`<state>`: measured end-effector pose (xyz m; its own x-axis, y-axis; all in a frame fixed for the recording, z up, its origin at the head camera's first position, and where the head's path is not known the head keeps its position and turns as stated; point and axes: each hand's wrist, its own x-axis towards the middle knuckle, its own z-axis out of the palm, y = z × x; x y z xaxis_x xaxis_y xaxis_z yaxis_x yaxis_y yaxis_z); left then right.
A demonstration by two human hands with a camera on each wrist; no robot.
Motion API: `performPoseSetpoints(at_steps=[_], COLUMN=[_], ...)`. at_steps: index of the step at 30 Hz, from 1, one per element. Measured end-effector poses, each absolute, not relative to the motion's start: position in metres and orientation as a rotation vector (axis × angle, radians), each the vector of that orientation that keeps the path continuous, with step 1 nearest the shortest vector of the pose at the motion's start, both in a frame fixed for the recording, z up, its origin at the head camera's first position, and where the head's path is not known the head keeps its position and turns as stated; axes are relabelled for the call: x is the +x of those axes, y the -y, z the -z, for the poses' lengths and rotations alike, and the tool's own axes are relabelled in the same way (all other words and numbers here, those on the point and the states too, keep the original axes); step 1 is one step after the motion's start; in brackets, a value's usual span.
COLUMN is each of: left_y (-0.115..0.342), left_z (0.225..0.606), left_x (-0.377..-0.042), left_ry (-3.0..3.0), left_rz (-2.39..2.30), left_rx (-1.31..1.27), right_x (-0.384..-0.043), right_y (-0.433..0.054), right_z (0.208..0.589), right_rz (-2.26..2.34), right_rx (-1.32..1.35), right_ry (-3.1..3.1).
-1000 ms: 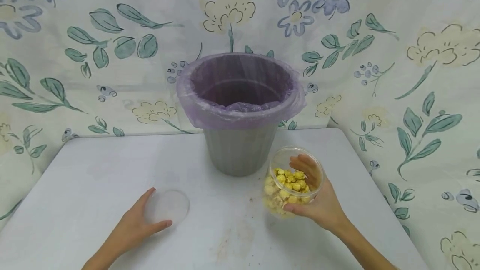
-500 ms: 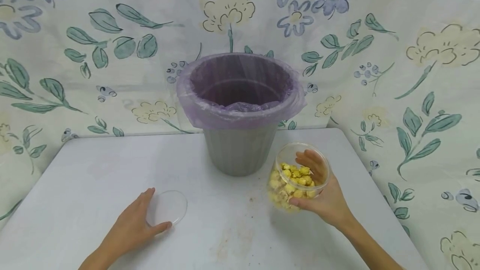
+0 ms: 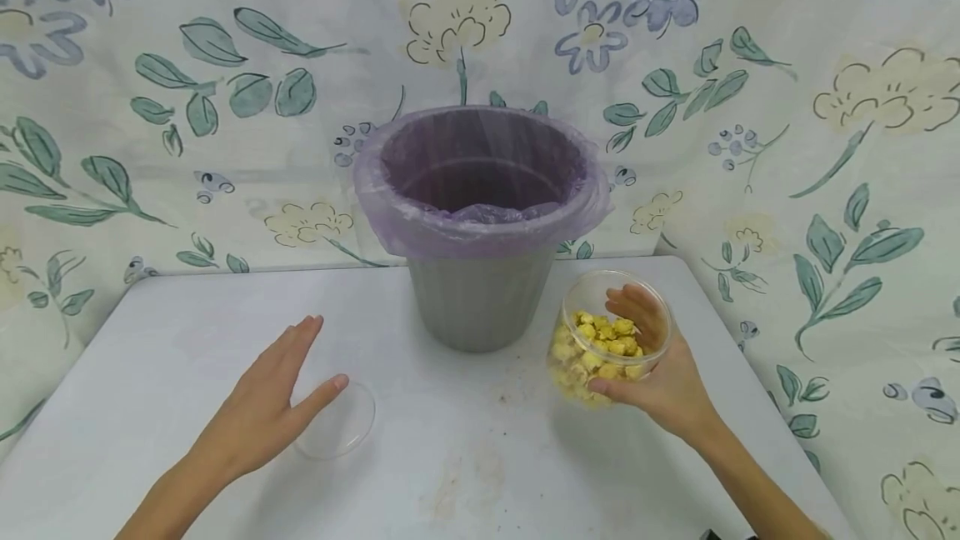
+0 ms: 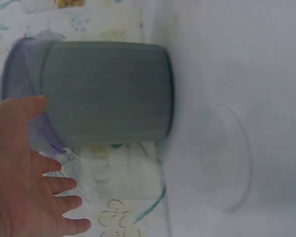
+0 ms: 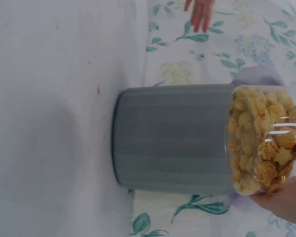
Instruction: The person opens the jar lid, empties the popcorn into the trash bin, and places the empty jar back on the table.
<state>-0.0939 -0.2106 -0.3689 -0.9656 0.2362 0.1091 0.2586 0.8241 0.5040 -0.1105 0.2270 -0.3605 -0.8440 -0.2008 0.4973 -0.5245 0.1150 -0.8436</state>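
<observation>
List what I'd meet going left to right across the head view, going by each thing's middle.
Left hand, clear round disc, grey bin with purple liner, clear jar of popcorn, right hand.

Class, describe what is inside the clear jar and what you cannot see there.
The jar holds yellow, popcorn-like pieces; above them, part of the right hand, outside, shows through. Outer pieces cover the inner ones, so whatever lies in the middle cannot be seen.
</observation>
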Motion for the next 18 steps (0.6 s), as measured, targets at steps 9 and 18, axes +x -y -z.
performPoseSetpoints(at_steps=[9,18], left_y=[0.201,0.192], left_z=[0.327,0.288], left_x=[-0.104,-0.128], left_ry=[2.856,2.897], left_rz=[0.743,0.673], left_rx=[-0.549,-0.588], right_x=[-0.116,-0.121], right_y=[-0.235,-0.241], right_z=[0.346,0.323], right_rz=[-1.742,-1.661], right_rx=[0.690,0.618], right_ry=[2.165,2.215])
